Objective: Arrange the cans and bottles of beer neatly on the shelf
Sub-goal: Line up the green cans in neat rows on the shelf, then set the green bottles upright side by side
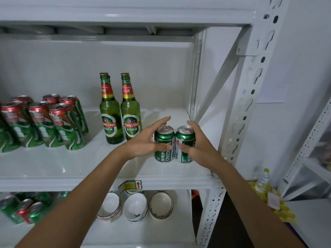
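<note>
Two green Tsingtao cans stand upright side by side near the right end of the white shelf. My left hand wraps around the left can, thumb across its front. My right hand wraps around the right can the same way. Two green Tsingtao bottles stand upright just left of and behind the cans. Several red-and-green beer cans are grouped at the shelf's left end.
The shelf's perforated white upright and a diagonal brace stand right of the cans. On the lower shelf lie more green cans and three bowls. A small plastic bottle stands to the right, outside the rack.
</note>
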A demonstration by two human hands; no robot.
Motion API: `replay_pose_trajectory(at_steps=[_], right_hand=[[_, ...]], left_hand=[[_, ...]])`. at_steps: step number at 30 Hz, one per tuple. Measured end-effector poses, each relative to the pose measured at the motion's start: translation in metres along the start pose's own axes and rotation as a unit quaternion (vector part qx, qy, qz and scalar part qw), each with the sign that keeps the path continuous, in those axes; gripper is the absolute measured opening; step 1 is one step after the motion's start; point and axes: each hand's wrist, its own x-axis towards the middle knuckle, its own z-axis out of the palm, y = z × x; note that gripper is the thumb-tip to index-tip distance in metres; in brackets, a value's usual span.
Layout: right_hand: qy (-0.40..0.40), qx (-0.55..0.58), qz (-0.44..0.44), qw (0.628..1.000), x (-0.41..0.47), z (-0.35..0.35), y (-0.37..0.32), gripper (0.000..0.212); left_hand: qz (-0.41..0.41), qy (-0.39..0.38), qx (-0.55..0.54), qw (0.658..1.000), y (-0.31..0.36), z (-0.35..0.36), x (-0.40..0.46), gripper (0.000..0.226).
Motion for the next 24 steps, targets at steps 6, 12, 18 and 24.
replay_pose_trajectory(at_steps=[6,12,18,24], right_hand=[[0.158,-0.077,-0.212,0.961,-0.009,0.009,-0.031,0.055],[0.13,-0.182,-0.275,0.935,0.006,0.038,-0.058,0.039],[0.129,-0.222,-0.283,0.924,0.027,0.082,-0.088,0.031],[0.129,-0.196,-0.214,0.948,0.057,0.114,-0.118,0.042]], left_hand=[[0.028,0.125,0.043,0.991,0.005,-0.03,-0.035,0.071],[0.02,0.302,0.119,0.946,-0.012,-0.075,-0.072,0.047],[0.019,0.355,0.164,0.92,-0.031,-0.121,-0.103,0.051],[0.033,0.33,0.156,0.931,-0.042,-0.16,-0.108,0.055]])
